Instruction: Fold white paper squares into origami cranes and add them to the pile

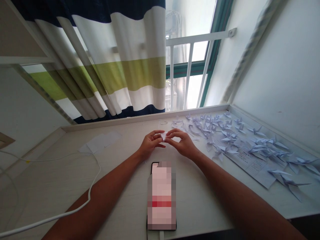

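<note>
A small folded piece of white paper [163, 136] is pinched between both hands, above the middle of the pale desk. My left hand [150, 142] grips its left side with thumb and fingers closed. From the other side, my right hand [180, 141] holds it by the fingertips, thumb below. The fingers cover part of the paper, so its exact folded shape is hard to make out. Many folded white paper cranes [212, 128] lie spread to the right of my right hand.
Below my hands lies a phone [162, 196] with a blurred screen and a cable plugged in. Flat sheets of paper [100, 141] lie at the left, near a white cord [96, 180]. A printed sheet [252, 165] lies under some cranes. A striped curtain [120, 66] hangs behind the desk.
</note>
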`<action>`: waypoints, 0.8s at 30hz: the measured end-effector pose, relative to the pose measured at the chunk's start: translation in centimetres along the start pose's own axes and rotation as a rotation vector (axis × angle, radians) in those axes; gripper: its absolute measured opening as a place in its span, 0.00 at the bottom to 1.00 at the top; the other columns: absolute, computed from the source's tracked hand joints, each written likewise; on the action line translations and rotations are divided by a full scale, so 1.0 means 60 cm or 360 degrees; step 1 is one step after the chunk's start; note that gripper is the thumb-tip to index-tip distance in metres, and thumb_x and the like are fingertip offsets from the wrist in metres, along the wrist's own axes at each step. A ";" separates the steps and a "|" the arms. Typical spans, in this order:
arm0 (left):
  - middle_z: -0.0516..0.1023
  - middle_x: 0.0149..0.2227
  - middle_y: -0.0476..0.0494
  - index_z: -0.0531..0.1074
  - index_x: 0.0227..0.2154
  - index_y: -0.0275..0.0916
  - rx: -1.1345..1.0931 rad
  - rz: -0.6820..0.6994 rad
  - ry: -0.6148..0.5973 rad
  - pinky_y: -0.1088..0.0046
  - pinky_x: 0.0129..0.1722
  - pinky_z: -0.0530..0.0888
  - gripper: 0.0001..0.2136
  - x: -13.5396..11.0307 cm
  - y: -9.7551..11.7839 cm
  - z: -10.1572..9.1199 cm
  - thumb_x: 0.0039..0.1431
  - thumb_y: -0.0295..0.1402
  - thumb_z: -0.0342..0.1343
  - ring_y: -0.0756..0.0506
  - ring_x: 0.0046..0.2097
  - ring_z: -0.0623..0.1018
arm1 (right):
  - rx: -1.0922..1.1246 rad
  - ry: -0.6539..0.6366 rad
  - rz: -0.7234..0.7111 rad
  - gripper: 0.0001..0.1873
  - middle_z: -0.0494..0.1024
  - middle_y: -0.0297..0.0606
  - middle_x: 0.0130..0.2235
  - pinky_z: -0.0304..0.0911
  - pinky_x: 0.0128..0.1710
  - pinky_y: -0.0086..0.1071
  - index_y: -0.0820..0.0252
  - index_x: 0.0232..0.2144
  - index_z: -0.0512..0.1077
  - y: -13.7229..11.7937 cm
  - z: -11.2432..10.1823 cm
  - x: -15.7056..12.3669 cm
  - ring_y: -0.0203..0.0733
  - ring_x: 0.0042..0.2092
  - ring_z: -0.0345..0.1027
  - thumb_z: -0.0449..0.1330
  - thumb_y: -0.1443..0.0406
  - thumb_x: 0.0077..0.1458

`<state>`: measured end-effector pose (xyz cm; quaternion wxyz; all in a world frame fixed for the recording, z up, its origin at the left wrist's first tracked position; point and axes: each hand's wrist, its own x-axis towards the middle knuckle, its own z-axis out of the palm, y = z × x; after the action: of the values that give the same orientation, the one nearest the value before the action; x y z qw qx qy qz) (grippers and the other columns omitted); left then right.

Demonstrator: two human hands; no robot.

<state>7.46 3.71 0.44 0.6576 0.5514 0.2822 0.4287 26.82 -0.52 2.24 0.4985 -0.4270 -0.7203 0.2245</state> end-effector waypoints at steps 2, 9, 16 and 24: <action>0.80 0.34 0.46 0.76 0.43 0.38 0.0012 0.0009 0.0048 0.66 0.38 0.82 0.17 0.001 -0.003 0.002 0.51 0.35 0.70 0.45 0.39 0.81 | 0.0010 0.0007 0.0000 0.06 0.82 0.40 0.42 0.71 0.49 0.44 0.54 0.33 0.81 0.001 0.002 -0.001 0.46 0.45 0.77 0.67 0.59 0.59; 0.81 0.33 0.46 0.75 0.35 0.36 0.0079 0.0079 0.0280 0.67 0.35 0.82 0.16 0.005 -0.011 0.008 0.49 0.39 0.72 0.46 0.37 0.80 | -0.0088 0.0068 -0.0015 0.05 0.81 0.41 0.45 0.69 0.54 0.47 0.55 0.39 0.79 0.002 0.008 -0.002 0.48 0.50 0.76 0.65 0.64 0.60; 0.81 0.46 0.42 0.76 0.32 0.36 0.0081 0.0190 0.0299 0.65 0.37 0.82 0.16 0.006 -0.014 0.009 0.47 0.41 0.73 0.44 0.42 0.81 | -0.0177 0.0027 -0.0017 0.16 0.79 0.41 0.49 0.72 0.53 0.48 0.53 0.50 0.75 0.014 0.010 -0.003 0.48 0.52 0.73 0.64 0.67 0.58; 0.83 0.42 0.40 0.78 0.31 0.35 0.0287 0.0299 0.0221 0.65 0.38 0.81 0.14 0.001 -0.024 0.012 0.50 0.39 0.72 0.43 0.41 0.82 | -0.0015 0.0096 0.0077 0.07 0.80 0.39 0.42 0.76 0.48 0.45 0.54 0.41 0.79 0.012 0.010 -0.002 0.45 0.46 0.76 0.63 0.64 0.60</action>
<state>8.45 3.40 -0.76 0.5413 0.6013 0.3117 0.4983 26.55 -0.19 1.37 0.5123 -0.4534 -0.6954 0.2200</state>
